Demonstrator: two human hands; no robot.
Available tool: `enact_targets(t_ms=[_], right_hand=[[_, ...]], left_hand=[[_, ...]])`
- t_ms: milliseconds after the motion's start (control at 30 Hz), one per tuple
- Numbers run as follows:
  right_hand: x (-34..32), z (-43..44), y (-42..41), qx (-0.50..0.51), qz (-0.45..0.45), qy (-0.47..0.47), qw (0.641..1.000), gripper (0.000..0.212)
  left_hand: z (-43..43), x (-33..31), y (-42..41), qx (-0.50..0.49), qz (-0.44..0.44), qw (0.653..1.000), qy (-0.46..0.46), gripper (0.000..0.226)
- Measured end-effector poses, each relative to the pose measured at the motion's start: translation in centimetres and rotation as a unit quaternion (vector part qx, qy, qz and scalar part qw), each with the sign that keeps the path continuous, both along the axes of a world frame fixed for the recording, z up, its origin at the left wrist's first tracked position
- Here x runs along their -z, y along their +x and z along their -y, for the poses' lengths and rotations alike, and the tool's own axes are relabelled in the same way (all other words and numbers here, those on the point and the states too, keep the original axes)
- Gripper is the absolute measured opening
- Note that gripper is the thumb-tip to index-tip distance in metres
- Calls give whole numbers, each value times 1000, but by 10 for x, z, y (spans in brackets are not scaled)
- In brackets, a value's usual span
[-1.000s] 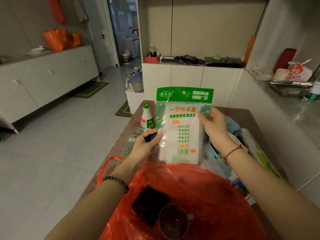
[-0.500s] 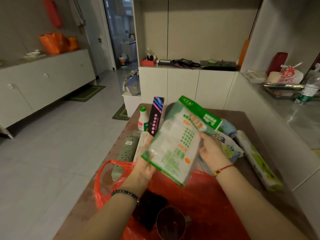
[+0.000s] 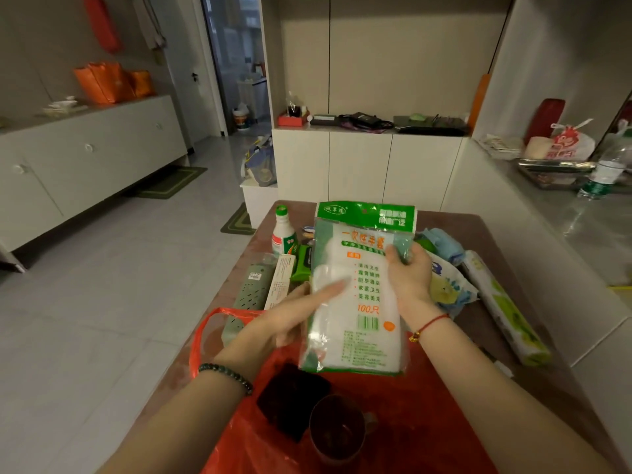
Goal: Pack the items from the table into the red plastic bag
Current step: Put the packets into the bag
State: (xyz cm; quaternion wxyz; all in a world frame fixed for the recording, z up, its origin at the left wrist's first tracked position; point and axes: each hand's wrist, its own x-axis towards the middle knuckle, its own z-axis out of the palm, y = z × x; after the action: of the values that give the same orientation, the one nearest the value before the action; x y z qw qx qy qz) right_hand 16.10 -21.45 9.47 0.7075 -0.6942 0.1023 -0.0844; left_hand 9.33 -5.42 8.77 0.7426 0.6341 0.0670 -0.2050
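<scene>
A green-and-white pack of disposable gloves (image 3: 355, 302) stands upright in the air, its lower edge just above the open red plastic bag (image 3: 393, 425). My right hand (image 3: 408, 275) grips the pack's right side with curled fingers. My left hand (image 3: 290, 319) holds its left edge, one digit lying across the front. Inside the bag lie a dark square item (image 3: 290, 398) and a cup (image 3: 337, 429).
On the brown table (image 3: 455, 227) behind the pack are a white bottle with a green cap (image 3: 283, 234), a green power strip (image 3: 249, 295), a white box (image 3: 280, 282), a green wipes pack (image 3: 302, 265), a blue cloth (image 3: 443, 244), a white-blue packet (image 3: 451, 289) and a green-white roll (image 3: 506, 309).
The glove pack, tilted sideways half a second ago, is turned back upright and faces me. Both hands stay on it, slightly lower toward the bag.
</scene>
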Motion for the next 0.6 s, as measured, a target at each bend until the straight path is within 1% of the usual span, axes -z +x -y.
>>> enact_targets(t_ms=[33, 67, 100, 133, 167, 200, 233, 267, 300, 333, 367, 400, 433, 467, 500, 533, 567, 600], right_hand=[[-7, 2, -4, -27, 13, 10, 999, 18], [-14, 5, -9, -88, 7, 45, 995, 31], [-19, 10, -13, -173, -14, 87, 981, 45], [-21, 18, -18, -256, -40, 108, 960, 58], [-21, 24, -24, -321, -59, 99, 940, 67], [-19, 28, -31, -354, -64, 67, 931, 69], [-15, 30, -36, -352, -53, 35, 934, 64], [-12, 31, -42, -321, -31, 14, 946, 55], [-10, 32, -48, -276, -1, 6, 961, 47], [-11, 34, -55, -236, 36, 3, 971, 40], [-10, 37, -63, -205, 78, -13, 976, 37], [-12, 40, -72, -196, 122, -45, 972, 35], [-8, 42, -83, -200, 156, -85, 964, 30], [-5, 41, -97, -219, 175, -117, 953, 22], [-2, 36, -114, -254, 177, -135, 941, 14], [4, 30, -131, -287, 171, -169, 927, 14], [12, 23, -144, -314, 185, -230, 902, 25], [22, 17, -154, -329, 218, -308, 865, 31]], left_hand=[[0, 1, 1, -4, 10, 1000, 20, 84], [-1, 2, 1, -25, 21, 999, 23, 85], [-2, 1, 0, -49, 39, 998, 10, 76], [-2, -1, -4, -72, 60, 996, 1, 60], [-3, -1, -6, -88, 77, 993, -1, 43], [-4, -1, -8, -95, 93, 991, 9, 34], [-4, -3, -12, -86, 115, 989, 25, 33], [-7, -2, -16, -71, 146, 985, 50, 36], [-10, -6, -23, -46, 188, 976, 100, 37], [-18, -4, -27, -22, 222, 960, 170, 42], [-28, -2, -28, 1, 233, 932, 278, 57], [-38, -1, -31, 37, 238, 884, 402, 74], [-58, 10, -32, 84, 221, 814, 530, 90], [-75, 21, -32, 107, 212, 760, 604, 100], [-92, 30, -34, 119, 176, 726, 653, 101], [-101, 37, -39, 94, 158, 726, 663, 89], [-105, 41, -42, 74, 139, 704, 693, 68], [-104, 46, -42, 64, 126, 714, 685, 42]])
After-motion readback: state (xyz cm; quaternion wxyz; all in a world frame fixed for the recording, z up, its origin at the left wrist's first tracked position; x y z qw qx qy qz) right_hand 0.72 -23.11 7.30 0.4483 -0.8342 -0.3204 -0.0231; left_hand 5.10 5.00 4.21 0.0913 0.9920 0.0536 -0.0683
